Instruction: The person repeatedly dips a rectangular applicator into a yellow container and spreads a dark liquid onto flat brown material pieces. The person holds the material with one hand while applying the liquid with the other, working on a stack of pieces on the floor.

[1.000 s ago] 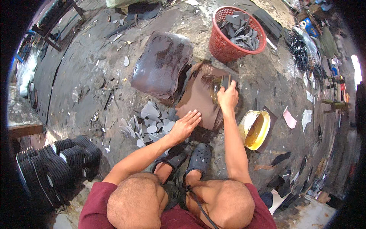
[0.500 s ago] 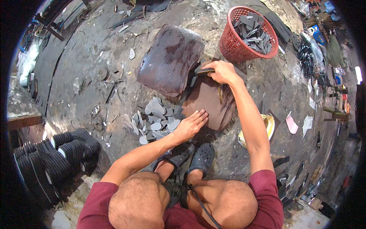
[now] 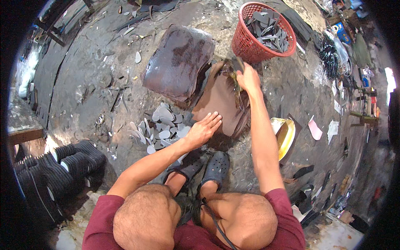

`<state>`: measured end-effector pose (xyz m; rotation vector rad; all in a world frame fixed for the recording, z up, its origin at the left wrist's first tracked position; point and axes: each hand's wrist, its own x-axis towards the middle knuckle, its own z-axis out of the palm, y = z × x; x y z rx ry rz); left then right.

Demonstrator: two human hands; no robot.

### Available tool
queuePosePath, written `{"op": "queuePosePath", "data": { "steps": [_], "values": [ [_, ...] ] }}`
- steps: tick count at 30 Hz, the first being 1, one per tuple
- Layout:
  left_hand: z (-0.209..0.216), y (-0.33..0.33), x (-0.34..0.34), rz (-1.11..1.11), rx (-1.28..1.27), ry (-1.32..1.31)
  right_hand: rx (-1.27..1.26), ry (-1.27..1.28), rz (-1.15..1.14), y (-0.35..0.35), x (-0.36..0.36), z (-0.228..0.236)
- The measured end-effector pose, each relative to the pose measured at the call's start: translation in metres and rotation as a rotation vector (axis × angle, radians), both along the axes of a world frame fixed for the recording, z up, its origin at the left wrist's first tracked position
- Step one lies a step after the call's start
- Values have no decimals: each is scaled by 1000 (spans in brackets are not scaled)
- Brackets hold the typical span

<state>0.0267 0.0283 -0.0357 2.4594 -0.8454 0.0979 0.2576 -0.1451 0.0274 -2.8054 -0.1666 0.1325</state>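
My left hand (image 3: 208, 126) lies flat, fingers stretched, on the near left edge of a stack of brown sheets (image 3: 218, 102). Across the stack, my right hand (image 3: 248, 78) is closed around a dark, flat tool (image 3: 238, 64), blurred by motion; its exact kind is unclear. Beneath the right hand, the stack's far right part looks wet, with a shiny brown, glue-like smear (image 3: 231, 74). Just left of this stack, a second pile of dark brown sheets (image 3: 179, 58) has a glossy, wet-looking top. Grey oval cut pieces (image 3: 164, 121) are heaped beside my left wrist.
A red perforated basket (image 3: 246, 45) holding grey cut pieces stands at the far right. Right of my right forearm sits an open yellow-lined container (image 3: 286, 139). Black ribbed sole-like pieces (image 3: 79, 160) stand in rows at the left. Pink and white scraps (image 3: 315, 128) litter the floor.
My right hand has turned and swung the tool to point away from me, still over the stack's far part. My left hand stays on the sheets. The whole view has shifted slightly.
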Motion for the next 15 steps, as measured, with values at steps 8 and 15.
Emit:
{"op": "queuePosePath", "data": {
  "steps": [8, 15],
  "values": [
    [2, -4, -14, 79, 150, 379, -161, 294, 1041, 90, -111, 25],
    [2, -4, 10, -18, 13, 43, -133, -109, 159, 11, -38, 32]
  ]
}}
